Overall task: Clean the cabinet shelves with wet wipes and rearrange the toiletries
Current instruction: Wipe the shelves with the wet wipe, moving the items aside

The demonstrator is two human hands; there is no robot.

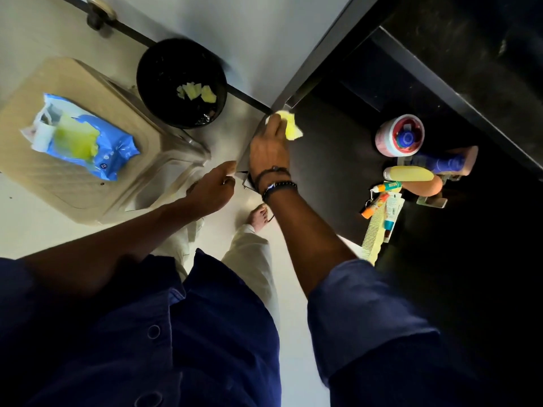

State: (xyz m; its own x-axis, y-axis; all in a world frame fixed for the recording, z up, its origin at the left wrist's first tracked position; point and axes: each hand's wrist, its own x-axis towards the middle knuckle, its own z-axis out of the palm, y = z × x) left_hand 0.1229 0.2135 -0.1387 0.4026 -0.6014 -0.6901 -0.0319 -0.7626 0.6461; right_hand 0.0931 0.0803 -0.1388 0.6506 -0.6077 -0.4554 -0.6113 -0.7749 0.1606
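Observation:
My right hand [269, 148] presses a yellow wet wipe [291, 126] against the far left corner of the dark cabinet shelf [329, 160], beside the open grey cabinet door [305, 69]. My left hand [213, 188] rests on the near edge of that door, fingers bent around it. Toiletries are grouped at the shelf's right: a pink jar with a red lid [399, 135], a blue bottle [440, 163], a yellow bottle [410, 173], small tubes [382, 198] and a pale comb [374, 236]. The blue wet wipe pack [85, 142], open with a yellow wipe showing, lies on a beige stool [88, 183].
A black waste bin [182, 83] with used yellow wipes inside stands on the pale floor by the wall, between the stool and the cabinet door. My bare foot [258, 215] is on the floor under the shelf edge. A higher dark shelf [458, 92] overhangs at right.

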